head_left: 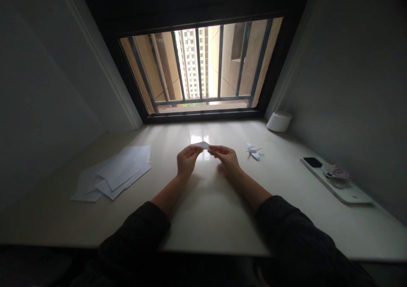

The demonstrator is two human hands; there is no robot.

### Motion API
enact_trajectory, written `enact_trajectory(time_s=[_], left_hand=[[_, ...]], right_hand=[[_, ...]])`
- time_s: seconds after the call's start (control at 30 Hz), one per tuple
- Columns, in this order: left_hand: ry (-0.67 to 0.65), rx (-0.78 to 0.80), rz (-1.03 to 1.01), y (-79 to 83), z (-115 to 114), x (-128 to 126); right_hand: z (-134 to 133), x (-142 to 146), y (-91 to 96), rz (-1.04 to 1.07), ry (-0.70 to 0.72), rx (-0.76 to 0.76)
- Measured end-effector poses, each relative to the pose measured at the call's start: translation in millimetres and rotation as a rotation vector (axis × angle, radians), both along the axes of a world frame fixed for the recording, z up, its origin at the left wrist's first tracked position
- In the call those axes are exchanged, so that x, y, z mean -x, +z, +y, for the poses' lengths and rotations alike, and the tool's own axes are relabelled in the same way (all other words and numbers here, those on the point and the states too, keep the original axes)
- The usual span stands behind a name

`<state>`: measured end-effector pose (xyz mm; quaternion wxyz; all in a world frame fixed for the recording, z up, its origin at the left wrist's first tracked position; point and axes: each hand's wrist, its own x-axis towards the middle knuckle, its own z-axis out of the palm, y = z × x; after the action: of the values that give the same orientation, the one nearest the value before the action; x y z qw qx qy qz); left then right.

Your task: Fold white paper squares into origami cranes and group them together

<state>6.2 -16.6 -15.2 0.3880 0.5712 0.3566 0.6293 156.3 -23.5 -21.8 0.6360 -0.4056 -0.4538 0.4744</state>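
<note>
Between my two hands is a small folded piece of white paper (201, 144), raised a little over the pale sill. My left hand (188, 157) pinches its left end between thumb and fingers. At the right end, my right hand (225, 155) grips it the same way. The paper's upper edge comes to a low point in the middle; its lower part is partly hidden by my fingertips. A folded white paper crane (253, 151) lies on the sill to the right of my right hand, touched by neither hand.
Loose white paper sheets (117, 170) lie overlapping at the left. On the right rests a white phone (345, 191) with a decorated grip on its back. A white cylindrical object (279, 121) stands in the back right corner, by the dark-framed window (203, 118) with bars outside.
</note>
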Motion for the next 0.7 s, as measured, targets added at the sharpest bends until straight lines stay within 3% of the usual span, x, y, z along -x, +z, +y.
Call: enact_trajectory(time_s=[0.7], left_hand=[[-0.018, 0.068, -0.071, 6.8, -6.7, -3.1]], right_hand=[[-0.2, -0.9, 1.3, 0.003, -0.025, 0.011]])
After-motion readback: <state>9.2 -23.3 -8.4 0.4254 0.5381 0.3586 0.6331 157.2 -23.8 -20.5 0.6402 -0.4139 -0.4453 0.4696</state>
